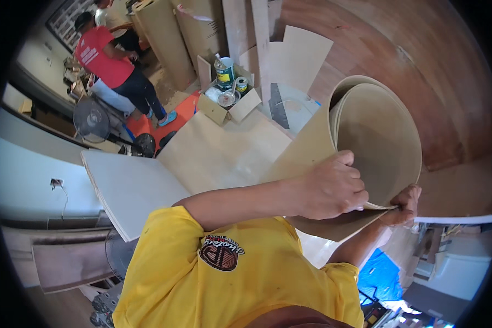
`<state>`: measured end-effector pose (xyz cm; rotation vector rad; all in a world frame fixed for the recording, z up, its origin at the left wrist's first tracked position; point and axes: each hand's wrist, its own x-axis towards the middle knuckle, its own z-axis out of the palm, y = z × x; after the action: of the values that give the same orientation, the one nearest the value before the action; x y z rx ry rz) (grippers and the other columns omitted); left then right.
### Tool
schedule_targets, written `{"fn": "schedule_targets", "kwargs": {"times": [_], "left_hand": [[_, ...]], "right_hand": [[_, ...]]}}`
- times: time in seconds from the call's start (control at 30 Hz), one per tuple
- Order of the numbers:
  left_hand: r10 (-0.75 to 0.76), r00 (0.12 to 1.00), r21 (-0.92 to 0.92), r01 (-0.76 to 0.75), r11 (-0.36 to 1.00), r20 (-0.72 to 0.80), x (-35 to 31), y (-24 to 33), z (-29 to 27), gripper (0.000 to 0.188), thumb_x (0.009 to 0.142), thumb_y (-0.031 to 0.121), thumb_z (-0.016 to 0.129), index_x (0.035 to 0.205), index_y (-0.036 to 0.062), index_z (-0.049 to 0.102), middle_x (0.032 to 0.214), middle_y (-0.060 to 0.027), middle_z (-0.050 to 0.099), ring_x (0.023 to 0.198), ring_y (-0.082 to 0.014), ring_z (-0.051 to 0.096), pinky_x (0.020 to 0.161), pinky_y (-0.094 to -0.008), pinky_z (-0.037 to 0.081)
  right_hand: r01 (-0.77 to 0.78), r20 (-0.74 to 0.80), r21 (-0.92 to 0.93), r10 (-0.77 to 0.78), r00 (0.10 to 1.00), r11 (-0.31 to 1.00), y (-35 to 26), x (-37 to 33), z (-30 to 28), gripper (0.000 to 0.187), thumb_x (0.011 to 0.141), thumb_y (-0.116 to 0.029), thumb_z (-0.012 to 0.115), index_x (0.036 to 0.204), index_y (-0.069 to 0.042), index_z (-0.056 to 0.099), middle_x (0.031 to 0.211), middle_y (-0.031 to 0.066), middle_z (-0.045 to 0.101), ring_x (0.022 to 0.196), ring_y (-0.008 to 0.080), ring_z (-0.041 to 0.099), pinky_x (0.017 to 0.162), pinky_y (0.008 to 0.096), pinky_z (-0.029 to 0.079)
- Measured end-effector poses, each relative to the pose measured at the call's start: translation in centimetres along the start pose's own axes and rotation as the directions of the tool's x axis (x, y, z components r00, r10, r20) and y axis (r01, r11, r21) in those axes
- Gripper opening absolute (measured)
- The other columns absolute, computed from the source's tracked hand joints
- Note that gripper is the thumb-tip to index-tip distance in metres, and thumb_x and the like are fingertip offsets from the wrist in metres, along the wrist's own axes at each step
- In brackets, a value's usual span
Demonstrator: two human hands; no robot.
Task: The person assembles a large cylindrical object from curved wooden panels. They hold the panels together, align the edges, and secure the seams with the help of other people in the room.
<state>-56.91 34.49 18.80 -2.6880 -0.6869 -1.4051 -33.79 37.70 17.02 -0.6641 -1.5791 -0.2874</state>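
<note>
A large thin tan sheet (377, 123), perhaps veneer or thin plywood, is curled into a wide roll in front of me at the right. Its layers overlap, and the open end of the roll faces up. My left hand (336, 186) is closed in a fist on the near edge of the sheet, with the forearm lying across my yellow shirt. At the lower right of the roll, my right hand (403, 206) pinches the same edge where the layers meet. Part of the right hand's fingers is hidden behind the sheet.
A pale board (224, 147) lies under the roll's left side, and a white panel (134, 188) leans at left. Beyond stands a cardboard box (245, 106) with cans. A fan (91, 119) and a person in a red shirt (106, 57) are at far left; curved wood panels (448, 82) rise right.
</note>
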Motion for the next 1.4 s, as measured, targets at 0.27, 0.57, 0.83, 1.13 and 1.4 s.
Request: {"fn": "schedule_targets", "kwargs": {"times": [0.27, 0.57, 0.83, 1.13, 1.4], "left_hand": [[-0.212, 0.961, 0.264, 0.161, 0.951, 0.176, -3.6, -0.9, -1.3, 0.026, 0.078, 0.033, 0.076, 0.067, 0.0185, 0.058, 0.065, 0.0035, 0.051, 0.068, -0.0169, 0.052, 0.070, -0.0371, 0.035], [-0.279, 0.942, 0.367, 0.196, 0.909, 0.188, -4.4, 0.5, -2.2, 0.036, 0.072, 0.039, 0.081, 0.063, 0.0191, 0.051, 0.063, 0.0041, 0.042, 0.061, -0.0167, 0.044, 0.065, -0.0340, 0.030], [-0.264, 0.938, 0.320, 0.184, 0.929, 0.225, -3.8, 0.6, -1.7, 0.035, 0.070, 0.036, 0.082, 0.065, 0.0185, 0.053, 0.064, 0.0034, 0.044, 0.062, -0.0176, 0.045, 0.065, -0.0348, 0.032], [-0.121, 0.951, 0.192, 0.067, 0.979, 0.283, -3.4, -1.2, -1.5, 0.031, 0.069, 0.034, 0.083, 0.068, 0.0171, 0.057, 0.065, 0.0025, 0.045, 0.063, -0.0186, 0.045, 0.066, -0.0360, 0.032], [-0.064, 0.882, 0.017, 0.064, 0.998, 0.466, -1.9, -0.4, 0.1, 0.026, 0.062, 0.028, 0.078, 0.072, 0.0169, 0.057, 0.070, 0.0036, 0.047, 0.067, -0.0166, 0.045, 0.077, -0.0334, 0.037]], "right_hand": [[-0.009, 0.043, -0.018, 0.010, 0.999, 1.000, 0.8, -5.1, 2.4, 0.056, 0.103, -0.033, 0.036, 0.062, -0.002, 0.057, 0.056, 0.0113, 0.052, 0.059, 0.0281, 0.055, 0.076, 0.0497, 0.051], [-0.639, 0.075, 0.564, 0.738, 0.670, 0.523, -0.6, -6.5, -6.0, 0.095, 0.093, -0.070, 0.045, 0.152, 0.004, 0.035, 0.157, 0.0217, 0.036, 0.146, 0.0396, 0.032, 0.118, 0.0559, 0.024], [-0.599, 0.386, -0.430, 0.737, 0.555, 0.676, -1.7, -10.6, -11.0, 0.067, 0.088, -0.021, 0.074, 0.146, -0.004, 0.047, 0.144, 0.0189, 0.054, 0.136, 0.0335, 0.050, 0.113, 0.0408, 0.039], [-0.413, 0.261, -0.660, 0.707, 0.658, 0.628, 17.2, -19.7, -12.4, 0.052, 0.085, -0.015, 0.076, 0.134, -0.007, 0.059, 0.110, 0.0192, 0.066, 0.100, 0.0352, 0.064, 0.086, 0.0447, 0.051], [-0.536, 0.248, -0.410, 0.656, 0.713, 0.738, 25.0, -9.6, -2.3, 0.051, 0.082, -0.018, 0.077, 0.130, -0.007, 0.060, 0.114, 0.0194, 0.059, 0.103, 0.0377, 0.062, 0.088, 0.0464, 0.050]]}}
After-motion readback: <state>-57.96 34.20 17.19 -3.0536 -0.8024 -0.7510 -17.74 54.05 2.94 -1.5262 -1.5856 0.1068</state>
